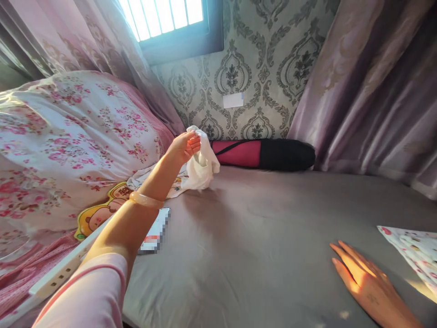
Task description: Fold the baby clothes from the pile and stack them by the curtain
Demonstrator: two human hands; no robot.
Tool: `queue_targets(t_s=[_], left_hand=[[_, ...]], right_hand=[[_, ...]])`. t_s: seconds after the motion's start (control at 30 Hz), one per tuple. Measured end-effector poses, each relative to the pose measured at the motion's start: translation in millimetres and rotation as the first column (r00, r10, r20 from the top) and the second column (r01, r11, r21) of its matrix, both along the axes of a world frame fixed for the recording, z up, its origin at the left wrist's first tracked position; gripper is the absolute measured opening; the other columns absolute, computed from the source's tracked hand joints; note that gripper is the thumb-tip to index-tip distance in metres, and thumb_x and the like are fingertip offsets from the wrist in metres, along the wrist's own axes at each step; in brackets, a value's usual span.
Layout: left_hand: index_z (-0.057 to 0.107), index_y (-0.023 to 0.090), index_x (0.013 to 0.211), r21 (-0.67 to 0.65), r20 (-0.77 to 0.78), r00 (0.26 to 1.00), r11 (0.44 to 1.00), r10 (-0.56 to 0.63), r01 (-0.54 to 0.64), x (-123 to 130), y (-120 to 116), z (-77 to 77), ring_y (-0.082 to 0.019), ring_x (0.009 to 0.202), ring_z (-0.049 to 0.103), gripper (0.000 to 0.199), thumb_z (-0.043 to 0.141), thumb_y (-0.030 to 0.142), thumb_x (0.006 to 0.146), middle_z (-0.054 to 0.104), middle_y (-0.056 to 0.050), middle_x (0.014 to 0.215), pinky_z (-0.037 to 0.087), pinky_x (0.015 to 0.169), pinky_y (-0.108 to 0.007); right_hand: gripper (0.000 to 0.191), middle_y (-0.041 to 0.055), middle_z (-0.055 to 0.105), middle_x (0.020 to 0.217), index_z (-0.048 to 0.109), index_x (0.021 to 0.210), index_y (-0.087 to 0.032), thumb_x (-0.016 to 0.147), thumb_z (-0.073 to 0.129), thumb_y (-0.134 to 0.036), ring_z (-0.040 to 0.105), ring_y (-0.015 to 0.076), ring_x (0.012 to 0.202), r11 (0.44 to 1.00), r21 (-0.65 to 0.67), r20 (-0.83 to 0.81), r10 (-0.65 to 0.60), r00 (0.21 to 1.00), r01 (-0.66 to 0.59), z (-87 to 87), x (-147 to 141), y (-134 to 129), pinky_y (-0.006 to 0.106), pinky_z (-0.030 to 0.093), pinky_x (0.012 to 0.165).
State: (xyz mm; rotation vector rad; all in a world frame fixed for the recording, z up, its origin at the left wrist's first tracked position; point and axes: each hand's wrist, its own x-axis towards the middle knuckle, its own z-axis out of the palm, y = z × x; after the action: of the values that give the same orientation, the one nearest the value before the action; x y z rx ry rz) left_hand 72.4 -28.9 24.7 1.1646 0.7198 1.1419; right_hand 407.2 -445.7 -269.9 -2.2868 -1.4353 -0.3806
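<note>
My left hand [186, 146] stretches far out over the bed, its fingers pinched on a crumpled white cloth [201, 168] that hangs down to the sheet. A pale bangle circles that wrist. Part of the cloth, or another one under it, shows a small coloured print beside the forearm. Low on the right, my right hand [367, 278] rests palm down on the grey sheet [273, 237], fingers stretched out, holding nothing. Close to it lies a white cloth with a colourful print [414, 250].
A red and black rolled bag [259, 155] lies against the patterned wall. Floral bedding [85, 123] is heaped on the left, with a yellow cartoon cushion [99, 214] below. A white power strip [64, 273] and a flat white item [155, 232] lie near my left forearm. Curtains [375, 91] hang on both sides.
</note>
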Motion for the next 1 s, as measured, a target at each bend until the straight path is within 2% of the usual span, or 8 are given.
queue_targets(t_s=[0.17,0.23,0.33,0.47,0.63,0.73,0.9,1.0], left_hand=[[0.057,0.017,0.089,0.041,0.090,0.984,0.988,-0.155,0.152,30,-34,-5.0,-0.014,0.076,0.070,0.018,0.066,0.032,0.086,0.068,-0.001,0.076,0.058,0.081,-0.031],[0.058,0.017,0.094,0.062,0.091,0.970,0.973,-0.227,0.222,42,-46,-7.6,-0.016,0.083,0.071,0.025,0.070,0.036,0.084,0.070,-0.003,0.083,0.057,0.086,-0.033],[0.058,0.016,0.093,0.066,0.101,0.951,0.956,-0.292,0.286,58,-61,-11.7,-0.016,0.085,0.071,0.027,0.072,0.036,0.082,0.070,-0.003,0.084,0.056,0.090,-0.034],[0.060,0.015,0.089,0.061,0.126,0.932,0.940,-0.340,0.334,77,-79,-15.6,-0.014,0.079,0.071,0.023,0.073,0.032,0.081,0.069,-0.001,0.076,0.056,0.090,-0.034],[0.062,0.014,0.094,0.055,0.171,0.914,0.929,-0.369,0.365,95,-100,-15.3,-0.016,0.086,0.071,0.019,0.069,0.029,0.085,0.070,-0.002,0.082,0.056,0.092,-0.032],[0.063,0.015,0.100,0.107,0.172,0.900,0.916,-0.400,0.387,101,-108,-12.5,-0.020,0.097,0.070,0.023,0.068,0.032,0.086,0.071,-0.005,0.093,0.056,0.093,-0.035],[0.063,0.015,0.104,0.117,0.190,0.869,0.889,-0.457,0.443,105,-118,-5.6,-0.018,0.098,0.070,0.022,0.065,0.031,0.088,0.071,-0.003,0.093,0.056,0.093,-0.032],[0.063,0.016,0.101,0.100,0.202,0.862,0.885,-0.465,0.455,105,-122,-4.1,-0.016,0.090,0.071,0.019,0.064,0.030,0.090,0.070,-0.001,0.086,0.058,0.087,-0.029]], right_hand=[[0.057,0.0124,0.055,0.140,0.063,0.127,-0.018,0.088,0.035,-0.049,0.050,0.0305,0.131,0.994,-0.100,-0.061,0.042,0.997,-0.048,2.0,11,-1,0.051,0.042,0.108],[0.056,0.0138,0.056,0.139,0.065,0.124,-0.016,0.086,0.038,-0.047,0.051,0.0300,0.130,0.984,-0.166,-0.121,0.046,0.992,-0.066,14.9,10,4,0.048,0.042,0.109],[0.051,0.0132,0.057,0.138,0.068,0.120,-0.016,0.086,0.040,-0.042,0.053,0.0295,0.128,0.967,-0.223,-0.240,0.069,0.968,-0.124,47.9,-7,23,0.046,0.042,0.109],[0.039,0.0058,0.065,0.128,0.070,0.116,-0.025,0.088,0.045,-0.039,0.059,0.0269,0.121,0.970,-0.092,-0.434,0.163,0.886,-0.224,99.1,-54,63,0.043,0.045,0.105],[0.029,0.0027,0.075,0.106,0.073,0.099,-0.027,0.089,0.048,-0.035,0.068,0.0236,0.101,0.936,0.140,-0.677,0.329,0.659,-0.323,143.0,-115,113,0.039,0.052,0.092],[0.023,0.0056,0.074,0.099,0.068,0.098,-0.023,0.088,0.052,-0.036,0.069,0.0227,0.094,0.918,0.325,-0.690,0.395,0.607,-0.227,148.5,-132,138,0.038,0.052,0.089],[0.033,0.0135,0.067,0.109,0.054,0.103,-0.020,0.080,0.061,-0.042,0.063,0.0264,0.102,0.860,0.508,-0.636,0.334,0.695,0.052,137.7,-131,166,0.043,0.053,0.087],[0.036,0.0113,0.068,0.105,0.054,0.103,-0.021,0.077,0.064,-0.044,0.064,0.0246,0.097,0.828,0.560,-0.678,0.443,0.587,0.022,137.0,-129,172,0.041,0.052,0.087]])
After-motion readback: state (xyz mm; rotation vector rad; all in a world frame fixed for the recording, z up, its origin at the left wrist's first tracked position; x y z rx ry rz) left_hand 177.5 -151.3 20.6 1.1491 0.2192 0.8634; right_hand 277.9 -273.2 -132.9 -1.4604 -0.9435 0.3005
